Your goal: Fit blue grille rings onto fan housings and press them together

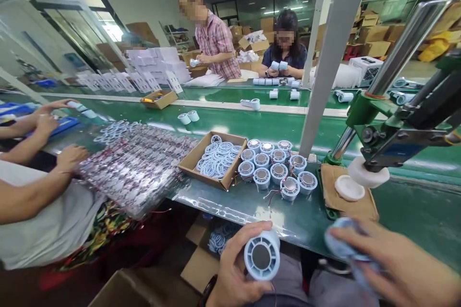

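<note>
My left hand (230, 273) holds a pale blue cylindrical housing (262, 255) low in front of the table edge, its open end with a grey disc facing me. My right hand (392, 264) grips a pale blue ring-shaped part (340, 242), blurred, just right of the housing. Several similar housings (275, 168) stand in a cluster on the green table beyond my hands. Beside them is a cardboard box of pale blue rings (216, 158).
A hand press (392, 139) with a white round pad stands over a brown board (345, 196) at right. A neighbour's arms (39, 187) rest at left by a pile of small wired parts (140, 163). Two people work across the green conveyor (252, 124). Boxes sit under the table.
</note>
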Tool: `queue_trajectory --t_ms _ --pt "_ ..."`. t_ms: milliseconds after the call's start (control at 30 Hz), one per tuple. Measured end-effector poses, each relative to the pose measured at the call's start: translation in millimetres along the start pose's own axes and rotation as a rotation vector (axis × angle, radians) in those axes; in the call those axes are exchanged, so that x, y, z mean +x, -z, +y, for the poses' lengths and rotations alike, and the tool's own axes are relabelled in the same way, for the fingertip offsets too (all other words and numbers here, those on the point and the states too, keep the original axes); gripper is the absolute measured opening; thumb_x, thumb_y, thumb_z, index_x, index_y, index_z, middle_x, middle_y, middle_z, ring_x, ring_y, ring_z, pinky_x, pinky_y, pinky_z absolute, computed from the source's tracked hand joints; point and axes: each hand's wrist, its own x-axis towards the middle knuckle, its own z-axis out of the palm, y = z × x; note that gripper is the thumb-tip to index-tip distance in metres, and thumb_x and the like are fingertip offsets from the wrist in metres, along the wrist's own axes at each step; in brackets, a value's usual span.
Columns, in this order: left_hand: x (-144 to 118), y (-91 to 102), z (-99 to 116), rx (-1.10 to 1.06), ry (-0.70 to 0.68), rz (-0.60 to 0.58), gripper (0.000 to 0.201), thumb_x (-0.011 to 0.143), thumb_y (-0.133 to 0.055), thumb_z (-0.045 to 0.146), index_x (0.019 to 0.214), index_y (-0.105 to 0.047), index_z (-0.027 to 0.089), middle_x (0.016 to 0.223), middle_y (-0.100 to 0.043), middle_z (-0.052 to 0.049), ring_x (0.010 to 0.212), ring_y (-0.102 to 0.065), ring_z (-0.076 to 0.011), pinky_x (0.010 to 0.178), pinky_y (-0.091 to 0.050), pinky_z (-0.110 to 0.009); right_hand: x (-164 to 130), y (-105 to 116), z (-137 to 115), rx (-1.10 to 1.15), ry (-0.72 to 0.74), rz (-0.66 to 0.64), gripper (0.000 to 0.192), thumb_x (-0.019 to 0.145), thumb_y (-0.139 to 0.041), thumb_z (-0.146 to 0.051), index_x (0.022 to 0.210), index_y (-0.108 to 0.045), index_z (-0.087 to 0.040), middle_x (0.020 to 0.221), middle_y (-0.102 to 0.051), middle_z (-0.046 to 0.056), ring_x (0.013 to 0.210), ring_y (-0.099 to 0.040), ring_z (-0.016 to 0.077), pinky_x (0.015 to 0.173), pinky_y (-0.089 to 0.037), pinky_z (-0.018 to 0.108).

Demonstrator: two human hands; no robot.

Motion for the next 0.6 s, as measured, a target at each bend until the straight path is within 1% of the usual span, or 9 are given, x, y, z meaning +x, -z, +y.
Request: queue_trajectory --t_ms 67,100,133,167,267,333,467,533,600 --pt "-6.2 3.6 9.6 -0.001 -0.013 0.018 0.064 0.069 -0.091 0.051 0.126 -0.073 0.027 0.115 -0.079 -0.015 0.11 -0.075 -0.0334 0.096 -0.06 -0.042 18.5 -23.7 -21.0 -0.22 0.197 -0.261 0.039 0.088 -0.062 -0.021 0.123 -0.073 -0.034 0.115 -0.071 0.011 0.073 -0.072 0.0223 0.063 -0.058 0.033" --pt "-10.4 5.7 14.5 -0.001 0.005 0.05 0.064 0.068 -0.091 0.049 0.125 -0.073 0.028 0.117 -0.079 -0.014 0.111 -0.074 -0.0328 0.096 -0.06 -0.04 33.8 -38.8 -30.6 -0.352 0.274 -0.37 0.047 0.086 -0.061 -0.015 0.129 -0.069 -0.033 0.117 -0.07 0.012 0.074 -0.073 0.0235 0.061 -0.057 0.033" --pt "-15.0 7.8 19.0 -0.003 0.038 0.096 0.063 0.067 -0.092 0.049 0.125 -0.074 0.028 0.119 -0.078 -0.013 0.112 -0.074 -0.032 0.095 -0.06 -0.038 51.3 -54.5 -39.0 -0.454 0.343 -0.436 0.05 0.085 -0.061 -0.013 0.131 -0.068 -0.031 0.118 -0.07 0.014 0.077 -0.074 0.025 0.06 -0.058 0.032" --pt "-19.5 9.8 23.2 -0.007 0.086 0.156 0.062 0.067 -0.092 0.049 0.123 -0.074 0.028 0.12 -0.078 -0.012 0.111 -0.074 -0.031 0.094 -0.061 -0.036 69.2 -69.9 -45.8 -0.524 0.383 -0.45 0.048 0.085 -0.062 -0.013 0.13 -0.068 -0.031 0.118 -0.07 0.015 0.08 -0.074 0.0257 0.06 -0.058 0.032" --pt "-29.3 14.2 32.3 -0.018 0.222 0.34 0.062 0.064 -0.092 0.052 0.118 -0.076 0.025 0.12 -0.078 -0.012 0.104 -0.076 -0.029 0.088 -0.063 -0.031 112.1 -105.3 -55.0 -0.582 0.446 -0.386 0.04 0.09 -0.061 -0.013 0.128 -0.069 -0.026 0.127 -0.066 0.021 0.088 -0.074 0.0283 0.061 -0.058 0.033" --pt "-30.8 15.5 34.9 -0.019 0.253 0.404 0.065 0.06 -0.093 0.054 0.114 -0.077 0.02 0.116 -0.079 -0.013 0.101 -0.077 -0.0298 0.087 -0.063 -0.032 125.7 -117.2 -52.9 -0.577 0.488 -0.321 0.034 0.095 -0.056 -0.013 0.126 -0.068 -0.019 0.136 -0.061 0.024 0.101 -0.071 0.0307 0.069 -0.06 0.036" --pt "-27.0 13.3 31.7 -0.026 0.281 0.428 0.07 0.055 -0.095 0.057 0.111 -0.077 0.017 0.114 -0.079 -0.015 0.1 -0.077 -0.031 0.085 -0.063 -0.032 125.2 -125.3 -40.0 -0.523 0.56 -0.195 0.029 0.102 -0.047 -0.015 0.122 -0.067 -0.009 0.133 -0.063 0.026 0.121 -0.061 0.0343 0.096 -0.056 0.051" --pt "-24.9 9.2 27.4 -0.035 0.302 0.404 0.073 0.055 -0.094 0.059 0.112 -0.077 0.018 0.113 -0.079 -0.014 0.099 -0.077 -0.0312 0.083 -0.064 -0.032 121.1 -130.1 -33.7 -0.481 0.58 -0.148 0.031 0.103 -0.047 -0.017 0.127 -0.064 -0.008 0.132 -0.063 0.027 0.126 -0.058 0.0359 0.103 -0.051 0.058" --pt "-22.8 2.5 23.2 -0.034 0.326 0.357 0.074 0.056 -0.092 0.062 0.113 -0.076 0.018 0.113 -0.079 -0.015 0.098 -0.077 -0.0317 0.083 -0.064 -0.032 120.7 -136.8 -28.8 -0.423 0.607 -0.123 0.03 0.102 -0.048 -0.016 0.127 -0.064 -0.011 0.134 -0.063 0.024 0.128 -0.057 0.0341 0.107 -0.048 0.06"
